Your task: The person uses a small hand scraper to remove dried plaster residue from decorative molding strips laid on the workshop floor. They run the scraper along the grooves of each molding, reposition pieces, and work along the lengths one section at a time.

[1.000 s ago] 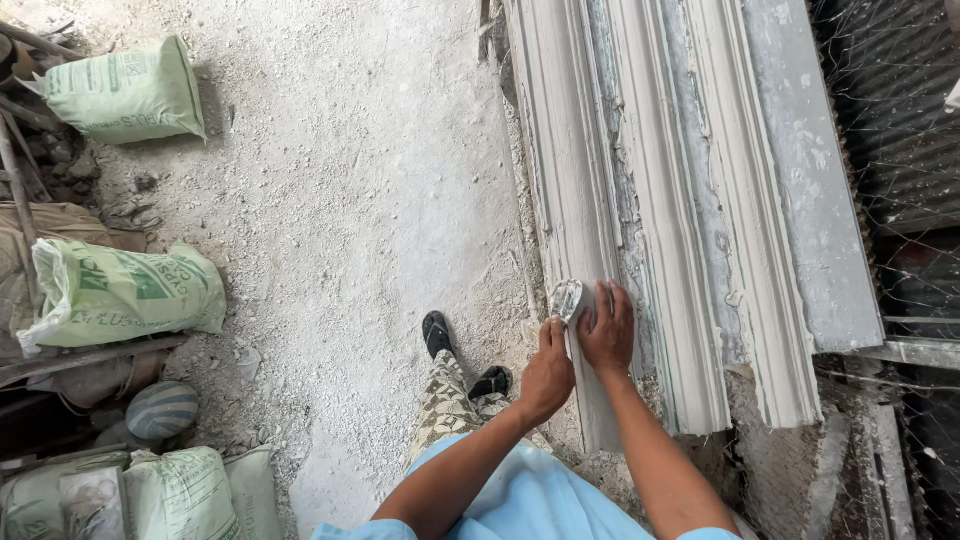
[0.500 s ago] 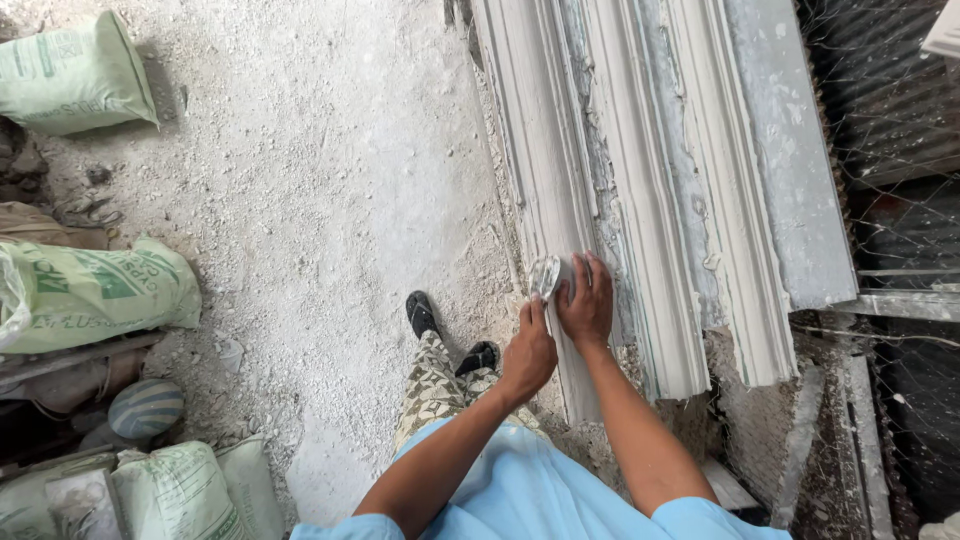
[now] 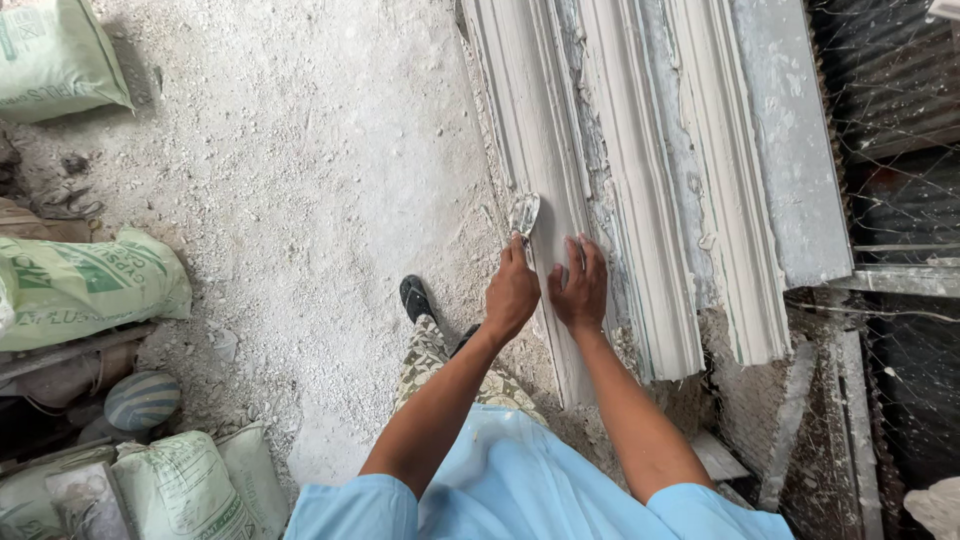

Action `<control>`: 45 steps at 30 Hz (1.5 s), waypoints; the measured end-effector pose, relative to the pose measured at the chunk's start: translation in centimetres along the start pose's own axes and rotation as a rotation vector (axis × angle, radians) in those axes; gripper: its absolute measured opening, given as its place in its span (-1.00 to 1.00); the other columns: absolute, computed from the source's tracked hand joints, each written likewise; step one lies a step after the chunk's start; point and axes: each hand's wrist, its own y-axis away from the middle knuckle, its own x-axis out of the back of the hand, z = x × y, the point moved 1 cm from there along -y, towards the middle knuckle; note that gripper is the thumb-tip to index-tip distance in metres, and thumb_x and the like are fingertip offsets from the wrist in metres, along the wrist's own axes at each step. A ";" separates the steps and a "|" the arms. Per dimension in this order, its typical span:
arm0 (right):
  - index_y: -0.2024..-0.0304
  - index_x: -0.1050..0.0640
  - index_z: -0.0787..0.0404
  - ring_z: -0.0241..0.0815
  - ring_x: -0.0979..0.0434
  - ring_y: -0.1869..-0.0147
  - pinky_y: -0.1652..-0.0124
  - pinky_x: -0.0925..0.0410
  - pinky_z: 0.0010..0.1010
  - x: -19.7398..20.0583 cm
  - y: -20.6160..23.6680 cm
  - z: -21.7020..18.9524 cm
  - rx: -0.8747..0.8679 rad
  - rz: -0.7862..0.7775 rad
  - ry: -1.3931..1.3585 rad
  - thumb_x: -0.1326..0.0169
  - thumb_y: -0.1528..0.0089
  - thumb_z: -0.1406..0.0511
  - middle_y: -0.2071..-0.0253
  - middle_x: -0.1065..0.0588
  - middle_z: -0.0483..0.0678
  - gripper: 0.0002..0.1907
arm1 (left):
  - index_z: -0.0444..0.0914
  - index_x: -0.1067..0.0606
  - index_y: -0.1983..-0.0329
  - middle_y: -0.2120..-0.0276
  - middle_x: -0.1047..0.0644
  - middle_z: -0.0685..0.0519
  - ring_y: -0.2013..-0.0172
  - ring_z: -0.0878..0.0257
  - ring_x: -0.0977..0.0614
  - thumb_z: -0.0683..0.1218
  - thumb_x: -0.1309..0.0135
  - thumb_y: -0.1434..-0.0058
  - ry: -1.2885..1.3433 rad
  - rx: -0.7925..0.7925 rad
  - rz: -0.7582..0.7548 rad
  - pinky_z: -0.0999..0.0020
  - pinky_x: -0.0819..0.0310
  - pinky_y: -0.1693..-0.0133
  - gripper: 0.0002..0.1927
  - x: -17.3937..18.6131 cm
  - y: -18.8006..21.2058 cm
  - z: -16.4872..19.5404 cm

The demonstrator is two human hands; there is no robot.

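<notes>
At the near end of the white plaster moulding (image 3: 560, 200), left hand (image 3: 512, 296) grips a small scraper (image 3: 524, 213) against its left face, right hand (image 3: 580, 288) flat, open; smoothing underway, next likely a steady stroke along

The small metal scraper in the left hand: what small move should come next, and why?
Probably a short stroke of the small metal scraper along the outer edge of the long white plaster moulding. The left hand holds its blade against that edge, where plaster looks rough, while the right hand lies flat on the moulding, steadying it.
</notes>
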 end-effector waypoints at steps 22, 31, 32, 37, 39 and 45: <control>-0.32 -0.35 0.20 0.22 -0.28 -0.44 -0.36 -0.19 0.05 -0.2 0.4 0.3 0.071 0.101 -0.067 -0.03 -0.30 0.23 -0.30 -0.33 0.21 -0.47 | -0.41 -0.08 -0.46 -0.14 -0.41 -0.39 0.07 -0.37 -0.60 -0.18 0.08 -0.21 0.018 0.001 0.081 -0.17 -0.51 0.05 -0.27 0.7 -5.0 3.2; -0.36 -0.32 0.18 0.21 -0.26 -0.47 -0.37 -0.17 0.04 -0.3 0.4 0.7 0.058 0.060 -0.044 -0.04 -0.28 0.24 -0.34 -0.32 0.19 -0.41 | -0.44 -0.12 -0.46 -0.15 -0.39 -0.43 0.02 -0.40 -0.58 -0.18 0.15 -0.26 -0.093 -0.040 0.080 -0.18 -0.48 -0.04 -0.33 4.9 -12.7 4.2; -0.37 -0.32 0.17 0.21 -0.26 -0.47 -0.37 -0.17 0.04 -0.2 0.4 0.7 0.054 0.061 -0.046 -0.04 -0.28 0.24 -0.34 -0.32 0.18 -0.41 | -0.46 -0.11 -0.45 -0.16 -0.37 -0.46 0.03 -0.41 -0.58 -0.18 0.16 -0.27 -0.098 -0.074 0.078 -0.18 -0.49 -0.04 -0.34 4.9 -12.7 4.1; -0.36 -0.32 0.17 0.21 -0.27 -0.46 -0.38 -0.17 0.04 -0.3 0.3 0.8 0.059 0.066 -0.080 -0.04 -0.29 0.25 -0.32 -0.32 0.20 -0.43 | -0.50 -0.02 -0.44 -0.14 -0.33 -0.53 0.12 -0.47 -0.59 -0.16 0.21 -0.27 -0.013 -0.017 0.008 -0.23 -0.52 0.04 -0.32 3.0 -9.1 3.9; -0.35 -0.33 0.18 0.21 -0.28 -0.46 -0.37 -0.18 0.04 -0.2 0.3 0.8 0.063 0.077 -0.083 -0.05 -0.29 0.26 -0.31 -0.33 0.20 -0.43 | -0.50 0.01 -0.44 -0.11 -0.33 -0.55 0.12 -0.51 -0.57 -0.16 0.19 -0.27 -0.017 -0.019 0.011 -0.29 -0.47 0.04 -0.31 2.7 -8.2 4.5; -0.33 -0.35 0.21 0.22 -0.28 -0.46 -0.38 -0.18 0.03 -0.4 0.1 1.1 0.071 0.067 -0.061 -0.05 -0.26 0.28 -0.31 -0.34 0.19 -0.43 | -0.32 -0.09 -0.41 -0.07 -0.40 -0.49 0.05 -0.48 -0.57 -0.16 0.27 -0.34 -0.084 0.060 0.013 -0.31 -0.44 0.00 -0.44 6.0 -14.9 6.9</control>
